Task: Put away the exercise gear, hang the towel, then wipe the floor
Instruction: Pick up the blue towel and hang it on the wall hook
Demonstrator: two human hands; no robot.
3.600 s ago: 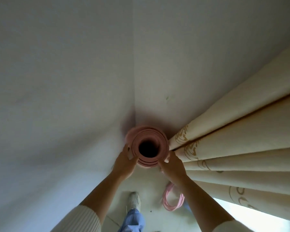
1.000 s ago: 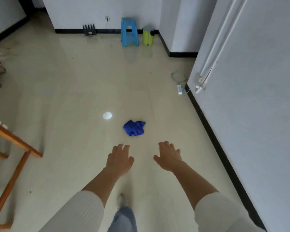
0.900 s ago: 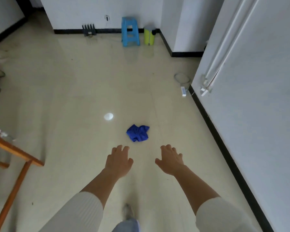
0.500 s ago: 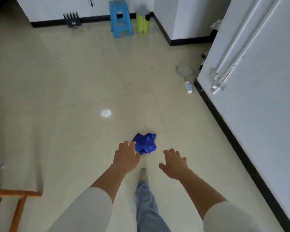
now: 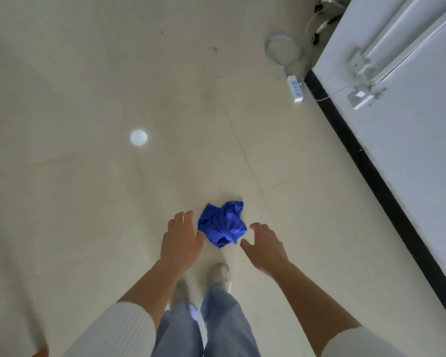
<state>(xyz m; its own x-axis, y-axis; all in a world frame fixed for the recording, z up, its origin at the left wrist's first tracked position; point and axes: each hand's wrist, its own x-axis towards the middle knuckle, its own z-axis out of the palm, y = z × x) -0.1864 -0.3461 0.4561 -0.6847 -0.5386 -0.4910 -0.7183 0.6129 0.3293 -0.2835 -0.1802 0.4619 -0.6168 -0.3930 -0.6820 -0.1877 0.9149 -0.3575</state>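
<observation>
Beige tile floor (image 5: pixel 88 202) spreads wide to the left; white wall (image 5: pixel 410 150) with black skirting (image 5: pixel 371 171) bounds it on the right. Left hand (image 5: pixel 180 240) and right hand (image 5: pixel 265 249) hover, fingers spread, holding nothing. Crumpled blue cloth (image 5: pixel 223 224) lies on the floor between them, just ahead of a shoe (image 5: pixel 220 273). Power strip (image 5: pixel 295 88) sits beside the skirting.

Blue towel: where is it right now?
Head view, lower centre: the blue towel lies crumpled on the floor between the left hand and right hand, just ahead of the shoes; neither grips it.
</observation>
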